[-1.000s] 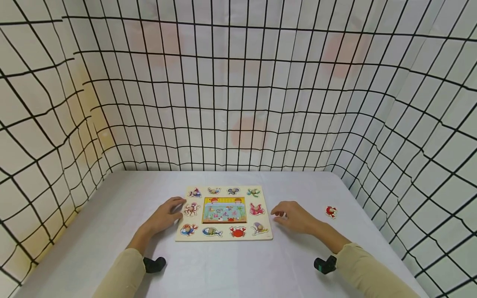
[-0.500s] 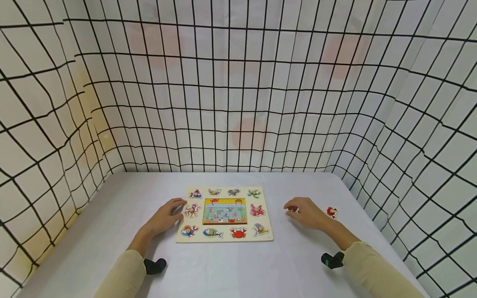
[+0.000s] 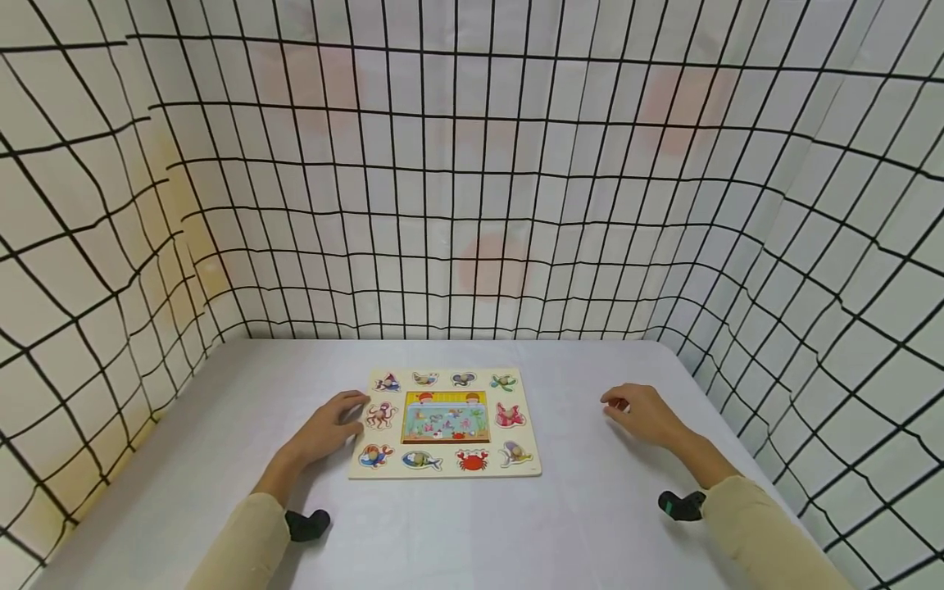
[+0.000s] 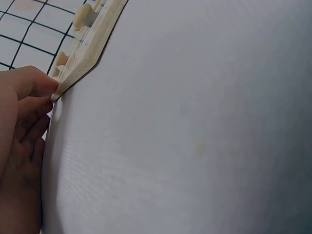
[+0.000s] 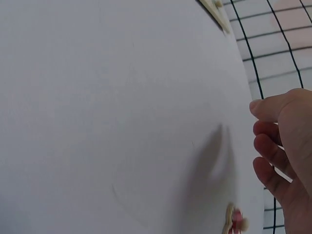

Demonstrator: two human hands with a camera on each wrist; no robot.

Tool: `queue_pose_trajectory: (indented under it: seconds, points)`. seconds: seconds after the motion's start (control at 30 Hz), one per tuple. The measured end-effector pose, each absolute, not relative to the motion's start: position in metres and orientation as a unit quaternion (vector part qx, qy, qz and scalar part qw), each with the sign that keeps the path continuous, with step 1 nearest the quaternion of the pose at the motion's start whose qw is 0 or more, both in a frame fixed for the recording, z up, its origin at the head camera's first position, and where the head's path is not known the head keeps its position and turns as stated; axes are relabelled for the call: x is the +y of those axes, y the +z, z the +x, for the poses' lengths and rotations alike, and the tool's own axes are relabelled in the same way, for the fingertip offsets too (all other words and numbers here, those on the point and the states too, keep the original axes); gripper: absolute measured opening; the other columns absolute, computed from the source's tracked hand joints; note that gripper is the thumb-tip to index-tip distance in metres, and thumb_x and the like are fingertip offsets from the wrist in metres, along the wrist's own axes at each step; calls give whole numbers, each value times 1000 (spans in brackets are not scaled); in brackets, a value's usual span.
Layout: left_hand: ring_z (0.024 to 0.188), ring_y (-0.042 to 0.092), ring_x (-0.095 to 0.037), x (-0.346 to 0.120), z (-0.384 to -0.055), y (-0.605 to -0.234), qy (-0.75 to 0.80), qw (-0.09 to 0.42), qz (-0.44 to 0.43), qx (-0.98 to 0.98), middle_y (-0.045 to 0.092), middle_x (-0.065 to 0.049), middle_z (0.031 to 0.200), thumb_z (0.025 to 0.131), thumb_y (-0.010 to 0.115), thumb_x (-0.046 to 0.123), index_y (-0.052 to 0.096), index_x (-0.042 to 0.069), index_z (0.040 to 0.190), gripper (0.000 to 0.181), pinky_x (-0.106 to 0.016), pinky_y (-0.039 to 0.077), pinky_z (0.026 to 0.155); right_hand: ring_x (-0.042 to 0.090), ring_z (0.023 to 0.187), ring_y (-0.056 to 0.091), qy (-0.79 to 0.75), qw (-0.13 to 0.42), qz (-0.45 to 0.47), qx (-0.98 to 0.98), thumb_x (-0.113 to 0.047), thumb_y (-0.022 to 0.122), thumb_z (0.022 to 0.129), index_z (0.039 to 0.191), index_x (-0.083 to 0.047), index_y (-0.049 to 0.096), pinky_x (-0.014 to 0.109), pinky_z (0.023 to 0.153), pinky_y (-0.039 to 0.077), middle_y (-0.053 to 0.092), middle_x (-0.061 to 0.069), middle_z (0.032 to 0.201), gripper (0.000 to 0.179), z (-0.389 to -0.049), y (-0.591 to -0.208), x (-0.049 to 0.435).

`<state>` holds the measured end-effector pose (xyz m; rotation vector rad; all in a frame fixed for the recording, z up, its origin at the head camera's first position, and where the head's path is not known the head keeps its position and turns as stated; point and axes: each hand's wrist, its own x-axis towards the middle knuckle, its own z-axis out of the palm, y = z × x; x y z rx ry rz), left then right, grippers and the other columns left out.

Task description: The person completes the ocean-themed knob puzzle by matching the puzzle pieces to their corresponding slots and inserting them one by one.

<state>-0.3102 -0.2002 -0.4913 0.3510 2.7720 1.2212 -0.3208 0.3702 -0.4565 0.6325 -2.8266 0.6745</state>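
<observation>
A wooden peg puzzle board (image 3: 442, 471) with sea-animal shapes round its border lies flat on the white table in the head view. My left hand (image 3: 324, 428) rests against its left edge with thumb and fingertips; in the left wrist view the fingers touch the board's corner (image 4: 87, 56). My right hand (image 3: 649, 416) hovers over the table well right of the board, its fingers loosely bent, with nothing visible between them. Low in the right wrist view, a small red knobbed puzzle piece (image 5: 235, 222) is on the table below the hand; the hand hides it in the head view.
Black grid netting (image 3: 457, 197) over white walls encloses the table's back and both sides. The white tabletop (image 3: 472, 533) stretches in front of the board. A black wrist device (image 3: 682, 506) sits at the right sleeve, another (image 3: 307, 525) at the left.
My right hand has moved rightward from beside the board, over the red crab piece, which is now hidden in the head view. My left hand and the board stay in place.
</observation>
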Motion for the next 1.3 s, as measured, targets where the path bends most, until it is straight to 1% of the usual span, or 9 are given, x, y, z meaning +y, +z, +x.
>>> queue_pose_trajectory:
  seconds: [0.23, 0.4, 0.6, 0.73, 0.87, 0.97, 1.13, 1.3]
  points:
    - [151, 22, -47, -201, -310, -491, 400, 47, 111, 908, 37, -22, 160, 98, 62, 13, 49, 0, 151, 55, -64, 16, 121, 22, 84, 62, 219, 92, 186, -953, -4, 73, 93, 107, 2, 75, 40, 73, 56, 70, 2, 92, 15, -318, -455, 395]
    - [151, 22, -47, -202, -310, -490, 398, 45, 115, 909, 37, -22, 160, 98, 62, 13, 49, -1, 151, 55, -64, 17, 121, 23, 83, 64, 211, 103, 171, -957, -3, 73, 93, 106, 3, 75, 40, 71, 56, 70, 4, 90, 15, -317, -456, 411]
    - [151, 23, -47, -202, -311, -490, 395, 41, 118, 910, 38, -22, 159, 98, 61, 12, 49, -1, 150, 55, -63, 17, 121, 26, 83, 65, 205, 103, 161, -960, -4, 71, 94, 107, 4, 74, 44, 72, 56, 71, 5, 90, 16, -316, -454, 428]
    - [151, 23, -47, -201, -312, -490, 396, 43, 119, 909, 38, -22, 160, 99, 61, 13, 49, -1, 151, 55, -63, 17, 121, 27, 83, 65, 199, 98, 145, -964, -6, 71, 95, 106, 4, 74, 44, 72, 57, 71, 6, 89, 16, -315, -459, 440]
    - [151, 23, -47, -201, -313, -491, 393, 46, 119, 911, 37, -22, 160, 99, 61, 13, 49, 0, 151, 55, -63, 17, 121, 22, 79, 63, 201, 81, 129, -968, -9, 71, 95, 100, 0, 75, 41, 69, 55, 69, 1, 84, 10, -314, -467, 449]
    - [151, 23, -47, -202, -313, -492, 389, 46, 120, 912, 37, -22, 160, 99, 61, 14, 49, 0, 151, 55, -64, 17, 121, 17, 77, 62, 206, 75, 121, -968, -10, 71, 96, 95, -4, 76, 39, 69, 54, 68, -4, 81, 7, -314, -473, 452]
    - [151, 23, -47, -202, -313, -491, 394, 46, 117, 911, 38, -22, 160, 98, 62, 13, 50, 1, 150, 55, -64, 17, 121, 17, 77, 63, 215, 70, 109, -968, -14, 72, 96, 94, -5, 78, 40, 71, 54, 70, -5, 80, 12, -315, -476, 451]
    - [151, 22, -47, -201, -312, -492, 394, 49, 116, 911, 37, -22, 161, 99, 61, 14, 49, 0, 151, 56, -64, 16, 121, 16, 73, 64, 220, 57, 93, -969, -17, 73, 95, 95, -4, 80, 39, 69, 55, 71, -6, 75, 15, -314, -473, 449]
